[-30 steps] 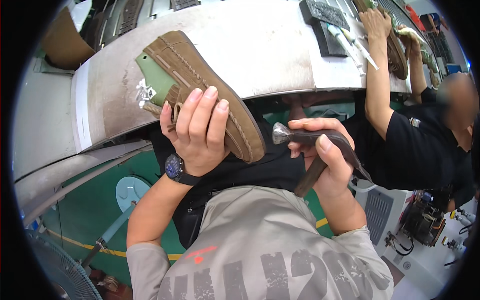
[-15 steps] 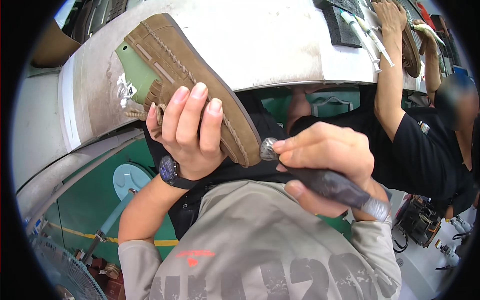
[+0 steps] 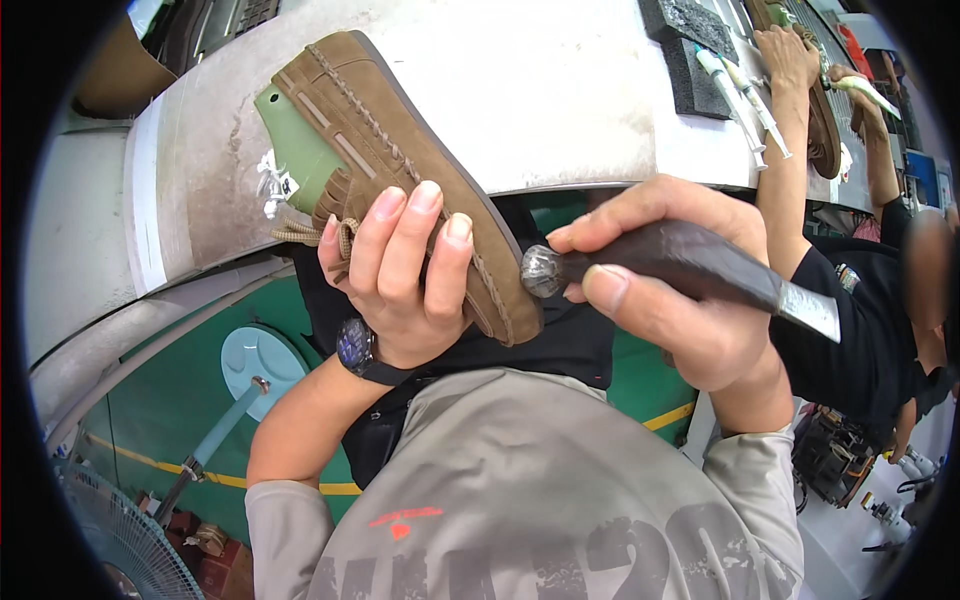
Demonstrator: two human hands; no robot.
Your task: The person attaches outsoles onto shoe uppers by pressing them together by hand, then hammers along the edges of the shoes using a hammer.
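A brown suede shoe (image 3: 445, 160) with braided stitching along its side is stretched over a green shoe last (image 3: 295, 145). My left hand (image 3: 405, 285) is wrapped round the shoe from below, fingers across its side near the laces. In my right hand (image 3: 715, 345) is a dark-handled tool (image 3: 690, 258) with a flat metal end. Its other end is a shiny, rounded knob (image 3: 541, 271), which is at the edge of the sole near the toe and seems to touch it. My right thumb and fingers close round the handle.
The pale worktable (image 3: 540, 95) curves across the far side. Dark foam blocks (image 3: 695, 75) and two syringes (image 3: 735, 105) lie at its right. A co-worker's hand (image 3: 785, 55) is at another brown shoe (image 3: 823, 130). Below left are a light-blue round stool (image 3: 265, 360) and a fan (image 3: 120, 540).
My right hand has turned and risen, so the tool's handle now lies more level and higher. The shoe and my left hand have shifted slightly right in the picture.
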